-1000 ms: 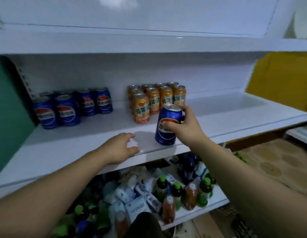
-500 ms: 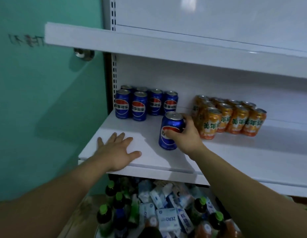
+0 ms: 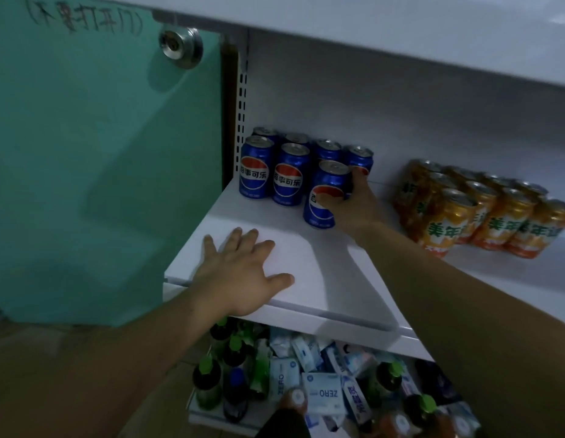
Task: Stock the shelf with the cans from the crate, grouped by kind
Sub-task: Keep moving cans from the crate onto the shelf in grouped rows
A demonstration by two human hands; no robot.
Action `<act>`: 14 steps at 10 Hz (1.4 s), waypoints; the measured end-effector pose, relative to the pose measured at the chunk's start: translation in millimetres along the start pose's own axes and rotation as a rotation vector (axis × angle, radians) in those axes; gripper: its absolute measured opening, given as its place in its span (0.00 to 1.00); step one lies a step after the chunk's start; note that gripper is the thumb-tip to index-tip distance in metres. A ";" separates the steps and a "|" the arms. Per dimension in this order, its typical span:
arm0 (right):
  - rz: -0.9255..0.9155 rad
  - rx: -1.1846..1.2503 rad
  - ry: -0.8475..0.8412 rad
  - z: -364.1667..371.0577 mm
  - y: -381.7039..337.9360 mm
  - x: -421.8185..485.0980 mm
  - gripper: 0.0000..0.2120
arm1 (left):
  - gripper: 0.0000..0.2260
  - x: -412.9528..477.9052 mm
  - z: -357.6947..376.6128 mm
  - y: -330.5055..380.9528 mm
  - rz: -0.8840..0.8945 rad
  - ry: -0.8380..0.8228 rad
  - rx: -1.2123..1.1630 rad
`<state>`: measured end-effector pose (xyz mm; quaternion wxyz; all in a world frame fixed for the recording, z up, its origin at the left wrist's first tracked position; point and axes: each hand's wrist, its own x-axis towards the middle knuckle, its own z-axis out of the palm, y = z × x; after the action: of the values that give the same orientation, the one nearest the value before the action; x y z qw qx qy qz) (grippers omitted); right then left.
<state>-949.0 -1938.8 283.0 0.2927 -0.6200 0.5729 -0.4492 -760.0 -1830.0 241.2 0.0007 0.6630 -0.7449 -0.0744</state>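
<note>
1. A teal panel fills the left of the frame, dark handwriting across its top, a round metal lock at its upper right corner.
2. A slotted upright edges the white shelf, centre; the grey-white back wall behind sits in dim light.
3. Bottom centre, a lower tier holds green-capped bottles and pale packets.
</note>
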 end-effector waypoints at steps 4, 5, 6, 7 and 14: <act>-0.052 0.055 0.033 24.0 6.3 29.3 0.33 | 0.36 0.6 0.3 -5.4 -0.012 0.016 -0.015; -0.047 0.031 0.037 23.6 9.6 32.1 0.32 | 0.36 1.0 1.4 -6.4 -0.019 0.015 -0.021; -0.043 -0.008 0.031 23.0 10.8 38.6 0.33 | 0.36 1.9 0.5 -6.5 -0.022 0.028 -0.027; -0.013 -0.053 0.012 24.1 8.8 42.9 0.33 | 0.35 1.8 -0.3 -6.7 -0.029 0.025 -0.045; -0.087 -0.826 -0.011 -180.4 -29.6 -117.6 0.31 | 0.38 -2.2 -33.2 63.7 0.117 -0.043 -0.194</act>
<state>-1089.7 -1791.9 359.6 0.0032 -0.7113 0.6767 -0.1902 -819.4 -1824.5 281.3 0.0532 0.6136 -0.7714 -0.1601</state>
